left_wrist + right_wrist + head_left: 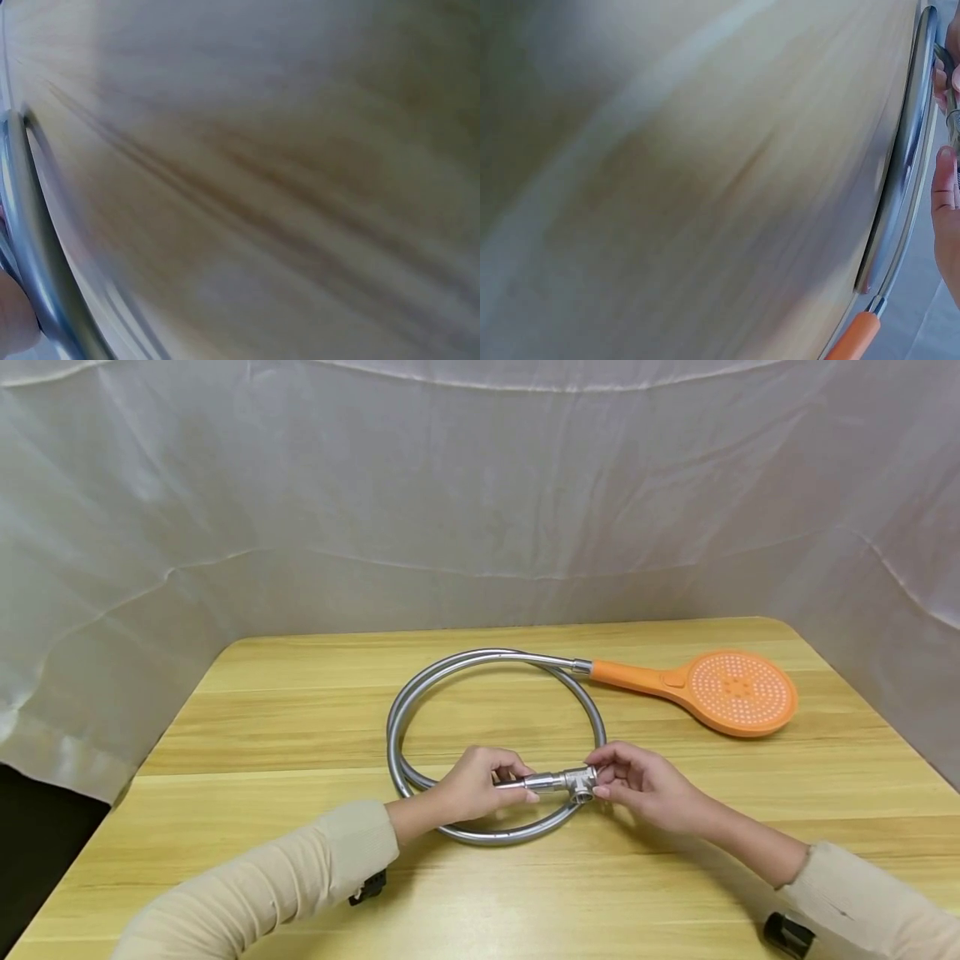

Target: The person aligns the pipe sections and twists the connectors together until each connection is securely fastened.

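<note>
A coiled chrome shower hose [396, 727] lies on the wooden table, joined at its far end to an orange shower head [738, 693]. My left hand [474, 783] pinches the hose's near end by its metal connector [546, 782], between thumb and fingers. At that connector's tip sits a silver T-shaped fitting [580, 783]. My right hand [648, 787] grips the fitting's right side with thumb and fingertips. Only a sliver of the left hand [16, 319] shows in the left wrist view. The right wrist view catches the right hand [946, 217] at its edge.
The wooden table [300, 718] stretches around the hose, with grey-white cloth [480, 493] hanging behind and at both sides. The shower head's orange handle [855, 337] shows low in the right wrist view. Dark wrist devices [789, 935] sit under the sleeves.
</note>
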The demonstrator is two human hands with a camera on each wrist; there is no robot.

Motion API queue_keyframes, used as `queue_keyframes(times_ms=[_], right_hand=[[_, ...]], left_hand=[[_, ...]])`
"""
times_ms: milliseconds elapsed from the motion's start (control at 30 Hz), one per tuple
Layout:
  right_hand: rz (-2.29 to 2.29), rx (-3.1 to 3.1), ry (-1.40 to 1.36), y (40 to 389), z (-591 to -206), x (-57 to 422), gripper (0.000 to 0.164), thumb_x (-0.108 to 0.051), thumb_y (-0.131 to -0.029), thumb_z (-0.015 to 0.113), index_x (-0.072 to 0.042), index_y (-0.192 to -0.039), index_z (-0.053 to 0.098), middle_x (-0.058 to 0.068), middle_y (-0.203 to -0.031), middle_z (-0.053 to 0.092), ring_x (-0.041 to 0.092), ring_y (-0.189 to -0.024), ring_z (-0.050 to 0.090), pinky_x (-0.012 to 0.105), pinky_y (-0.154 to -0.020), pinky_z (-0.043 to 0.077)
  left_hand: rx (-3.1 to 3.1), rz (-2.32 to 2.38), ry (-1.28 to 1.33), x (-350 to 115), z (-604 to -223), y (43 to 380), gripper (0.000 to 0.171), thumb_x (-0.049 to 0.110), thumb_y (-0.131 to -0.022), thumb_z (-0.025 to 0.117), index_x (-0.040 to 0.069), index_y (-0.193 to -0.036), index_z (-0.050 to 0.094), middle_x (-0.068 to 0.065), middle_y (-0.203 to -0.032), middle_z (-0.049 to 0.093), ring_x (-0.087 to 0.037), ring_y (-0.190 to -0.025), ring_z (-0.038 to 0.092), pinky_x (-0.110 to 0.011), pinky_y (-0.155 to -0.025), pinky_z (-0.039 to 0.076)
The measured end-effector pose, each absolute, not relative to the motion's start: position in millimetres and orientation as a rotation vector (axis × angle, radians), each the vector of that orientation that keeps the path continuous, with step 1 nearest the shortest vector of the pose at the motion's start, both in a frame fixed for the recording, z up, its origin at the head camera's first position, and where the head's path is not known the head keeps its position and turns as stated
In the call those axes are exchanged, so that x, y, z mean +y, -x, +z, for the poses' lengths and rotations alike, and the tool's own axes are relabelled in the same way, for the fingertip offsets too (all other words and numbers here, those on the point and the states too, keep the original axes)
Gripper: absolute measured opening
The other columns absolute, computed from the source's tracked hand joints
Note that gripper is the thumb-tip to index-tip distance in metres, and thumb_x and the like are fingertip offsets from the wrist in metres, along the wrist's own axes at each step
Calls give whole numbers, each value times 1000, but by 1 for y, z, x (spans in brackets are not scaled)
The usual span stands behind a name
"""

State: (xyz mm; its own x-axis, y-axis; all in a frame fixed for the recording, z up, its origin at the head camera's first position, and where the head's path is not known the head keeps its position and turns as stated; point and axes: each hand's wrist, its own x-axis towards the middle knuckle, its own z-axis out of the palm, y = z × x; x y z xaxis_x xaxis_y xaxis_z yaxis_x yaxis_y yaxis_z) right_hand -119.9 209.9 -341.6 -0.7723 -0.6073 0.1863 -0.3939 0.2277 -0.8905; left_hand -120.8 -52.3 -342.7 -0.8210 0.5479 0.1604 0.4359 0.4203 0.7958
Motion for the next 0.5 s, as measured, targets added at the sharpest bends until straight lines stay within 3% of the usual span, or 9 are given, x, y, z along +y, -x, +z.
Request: queue_keyframes(times_ms=[500], right_hand=[[-1567, 2357, 939, 118, -339, 206, 26, 4, -84, 60, 12, -108, 55, 16, -88, 63, 5, -77, 60, 22, -66, 54]], left_hand=[[2537, 1364, -877, -52, -340, 119, 17, 16, -76, 76, 4, -88, 71, -6, -73, 69, 3, -58, 47, -14, -49, 41]])
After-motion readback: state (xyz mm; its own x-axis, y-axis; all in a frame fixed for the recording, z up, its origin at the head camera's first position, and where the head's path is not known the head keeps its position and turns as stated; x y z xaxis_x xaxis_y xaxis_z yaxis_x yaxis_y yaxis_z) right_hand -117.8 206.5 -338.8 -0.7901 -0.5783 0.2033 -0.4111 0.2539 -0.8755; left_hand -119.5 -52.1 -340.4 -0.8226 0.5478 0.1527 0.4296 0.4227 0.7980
